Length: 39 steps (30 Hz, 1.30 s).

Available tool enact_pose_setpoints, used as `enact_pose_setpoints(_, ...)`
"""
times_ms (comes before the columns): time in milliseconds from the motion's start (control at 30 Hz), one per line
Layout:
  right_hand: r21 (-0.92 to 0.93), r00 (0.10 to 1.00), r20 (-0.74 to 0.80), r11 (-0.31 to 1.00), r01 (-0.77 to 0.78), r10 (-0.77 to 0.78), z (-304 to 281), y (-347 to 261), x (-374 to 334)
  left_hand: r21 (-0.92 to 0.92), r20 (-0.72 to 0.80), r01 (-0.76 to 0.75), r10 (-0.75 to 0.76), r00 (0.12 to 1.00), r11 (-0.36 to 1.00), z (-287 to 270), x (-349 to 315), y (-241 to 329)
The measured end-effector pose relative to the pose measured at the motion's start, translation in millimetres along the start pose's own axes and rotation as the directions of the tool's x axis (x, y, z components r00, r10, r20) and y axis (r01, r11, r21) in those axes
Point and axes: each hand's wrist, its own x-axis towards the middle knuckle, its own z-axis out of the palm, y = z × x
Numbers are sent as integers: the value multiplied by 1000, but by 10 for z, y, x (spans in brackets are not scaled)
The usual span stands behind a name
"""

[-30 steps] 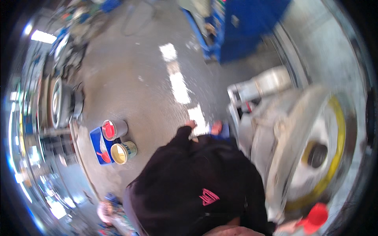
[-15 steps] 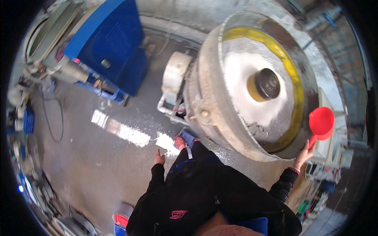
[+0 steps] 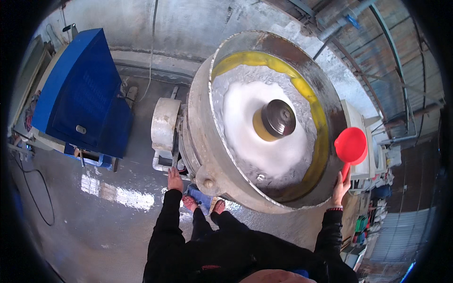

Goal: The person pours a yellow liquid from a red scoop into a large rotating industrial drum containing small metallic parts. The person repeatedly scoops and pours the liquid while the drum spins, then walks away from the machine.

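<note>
My right hand (image 3: 339, 190) is closed round the handle of a red plastic dipper (image 3: 351, 145), held upright just outside the right rim of a big round metal tub (image 3: 214, 101). The tub has a yellow lining (image 3: 309, 89). Inside it, white foam (image 3: 243, 137) rings a dark-capped central post (image 3: 278, 119), with grey wet material around the foam. My left hand (image 3: 174, 180) reaches forward with fingers stretched out, by the pipe and frame at the tub's left side. Whether its fingertips touch the frame I cannot tell.
A blue metal cabinet (image 3: 85, 94) stands to the left. A pale drum-shaped housing (image 3: 165, 120) and white pipe (image 3: 160, 164) sit beside the tub. My feet are on the wet floor close to the tub's base. A dark hose (image 3: 45, 188) lies at far left.
I have come nearer the tub, which now sits further left in view. My left hand has moved from over open floor to the frame beside it. The dipper stays in my right hand.
</note>
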Motion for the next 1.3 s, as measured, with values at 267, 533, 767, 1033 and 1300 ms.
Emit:
enact_pose_setpoints(267,-45,990,82,992,121,-117,-37,57,68,56,506,92,-107,856,994,568,159,-103)
enact_pose_setpoints(533,-35,994,73,996,84,-82,-74,146,115,-17,-124,61,-62,990,998,343,107,-40)
enact_pose_setpoints(767,-240,992,96,965,101,-80,-83,65,94,164,343,-205,139,929,965,495,618,-219)
enact_pose_setpoints(1033,-366,987,112,919,149,-115,-100,111,176,95,666,-87,2,746,992,805,881,-355)
enact_pose_setpoints(1300,-484,991,40,865,130,-127,300,-114,118,363,525,-218,-6,851,906,1538,813,-690)
